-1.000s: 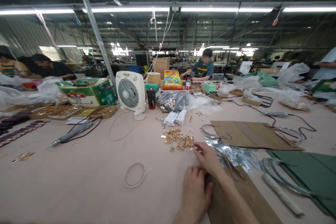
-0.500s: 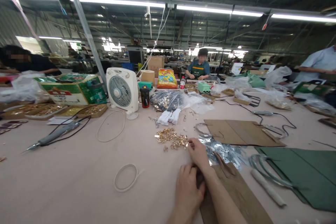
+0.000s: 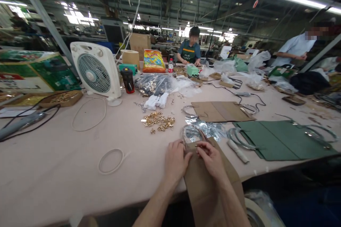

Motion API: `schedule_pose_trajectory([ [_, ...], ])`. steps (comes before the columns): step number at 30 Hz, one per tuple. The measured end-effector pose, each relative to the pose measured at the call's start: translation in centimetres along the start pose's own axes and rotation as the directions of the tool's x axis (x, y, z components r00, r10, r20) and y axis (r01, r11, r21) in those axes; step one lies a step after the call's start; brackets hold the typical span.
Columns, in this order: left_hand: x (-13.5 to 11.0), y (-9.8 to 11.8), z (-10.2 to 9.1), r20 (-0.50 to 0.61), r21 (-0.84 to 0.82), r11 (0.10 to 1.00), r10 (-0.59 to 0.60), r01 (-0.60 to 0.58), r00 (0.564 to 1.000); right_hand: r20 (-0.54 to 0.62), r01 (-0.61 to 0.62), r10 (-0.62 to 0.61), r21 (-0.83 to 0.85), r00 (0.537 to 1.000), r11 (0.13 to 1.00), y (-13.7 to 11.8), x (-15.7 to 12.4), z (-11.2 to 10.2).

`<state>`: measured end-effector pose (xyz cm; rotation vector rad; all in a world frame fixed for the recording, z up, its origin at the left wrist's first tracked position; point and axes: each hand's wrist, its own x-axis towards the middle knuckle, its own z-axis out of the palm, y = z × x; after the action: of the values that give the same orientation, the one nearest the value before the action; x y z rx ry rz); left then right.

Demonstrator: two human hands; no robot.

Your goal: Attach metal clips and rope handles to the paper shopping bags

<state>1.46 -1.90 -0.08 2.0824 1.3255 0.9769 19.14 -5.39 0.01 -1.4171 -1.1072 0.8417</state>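
Note:
A tan leather panel [image 3: 206, 188] lies over the near table edge in front of me. My left hand [image 3: 175, 159] rests on its upper left corner, fingers curled and pressing it down. My right hand [image 3: 211, 158] sits on the panel's top edge and pinches a small gold fitting [image 3: 199, 145] between thumb and forefinger. Just beyond my hands lies a scatter of gold fittings [image 3: 159, 121] and a heap of silver foil bags [image 3: 205, 130].
A white fan [image 3: 93, 69], a black cup [image 3: 128, 81] and bagged hardware [image 3: 154, 83] stand further back. Green panels [image 3: 277, 139] and tan panels [image 3: 217, 111] lie to the right. A white loop [image 3: 110, 160] lies at the left. People work at the far side and right.
My right hand drew back from the pile of gold fittings to the panel's top edge with a fitting. The view swung right and down, towards the table edge.

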Motion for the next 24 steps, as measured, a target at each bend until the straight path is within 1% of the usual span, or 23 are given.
schedule_pose_trajectory([
  [2,-0.2,0.1,0.1,-0.015,-0.053,0.999,0.007,-0.008,1.0,-0.012,0.003,-0.004,-0.042,1.0,0.999,0.5,-1.1,-0.5],
  [4,-0.4,0.2,0.3,-0.047,-0.14,0.99,-0.013,0.006,0.999,-0.033,0.027,-0.029,-0.054,0.999,0.998,0.8,-1.7,-0.6],
  [6,-0.6,0.4,0.6,-0.076,-0.258,0.965,-0.07,0.049,0.995,-0.06,0.045,-0.047,-0.033,0.997,0.998,1.0,-1.8,-0.6],
  [8,-0.9,0.5,1.0,-0.092,-0.411,0.903,-0.176,0.123,0.98,-0.085,0.039,-0.038,0.003,0.996,0.999,1.1,-1.8,-0.6],
  [9,-1.0,0.6,1.3,-0.092,-0.504,0.848,-0.242,0.164,0.966,-0.092,0.03,-0.029,0.018,0.995,0.999,1.2,-1.8,-0.5],
  [10,-1.1,0.8,1.7,-0.081,-0.605,0.771,-0.309,0.199,0.948,-0.097,0.023,-0.021,0.026,0.995,0.999,1.3,-1.8,-0.5],
  [12,-1.3,1.1,2.5,-0.027,-0.787,0.569,-0.415,0.236,0.91,-0.099,0.03,-0.029,0.009,0.995,1.0,1.4,-1.8,-0.6],
  [13,-1.3,1.3,2.9,0.011,-0.852,0.464,-0.446,0.242,0.895,-0.101,0.042,-0.043,-0.01,0.994,0.999,1.5,-1.8,-0.6],
  [15,-1.3,1.6,3.6,0.081,-0.927,0.282,-0.49,0.246,0.868,-0.118,0.077,-0.083,-0.052,0.99,0.996,1.5,-1.8,-0.7],
  [18,-0.8,2.0,4.3,0.168,-0.966,0.078,-0.539,0.247,0.825,-0.193,0.141,-0.171,-0.161,0.966,0.977,1.4,-1.9,-0.9],
  [20,-0.5,2.2,4.5,0.219,-0.967,-0.001,-0.511,0.254,0.831,-0.256,0.168,-0.236,-0.263,0.937,0.95,1.2,-2.2,-1.2],
  [22,-0.2,2.3,4.6,0.242,-0.965,-0.024,-0.456,0.26,0.856,-0.308,0.157,-0.274,-0.356,0.911,0.921,1.1,-2.6,-1.6],
  [24,0.0,2.3,4.5,0.251,-0.965,-0.037,-0.412,0.26,0.876,-0.34,0.103,-0.256,-0.408,0.905,0.907,0.8,-3.0,-2.1],
])
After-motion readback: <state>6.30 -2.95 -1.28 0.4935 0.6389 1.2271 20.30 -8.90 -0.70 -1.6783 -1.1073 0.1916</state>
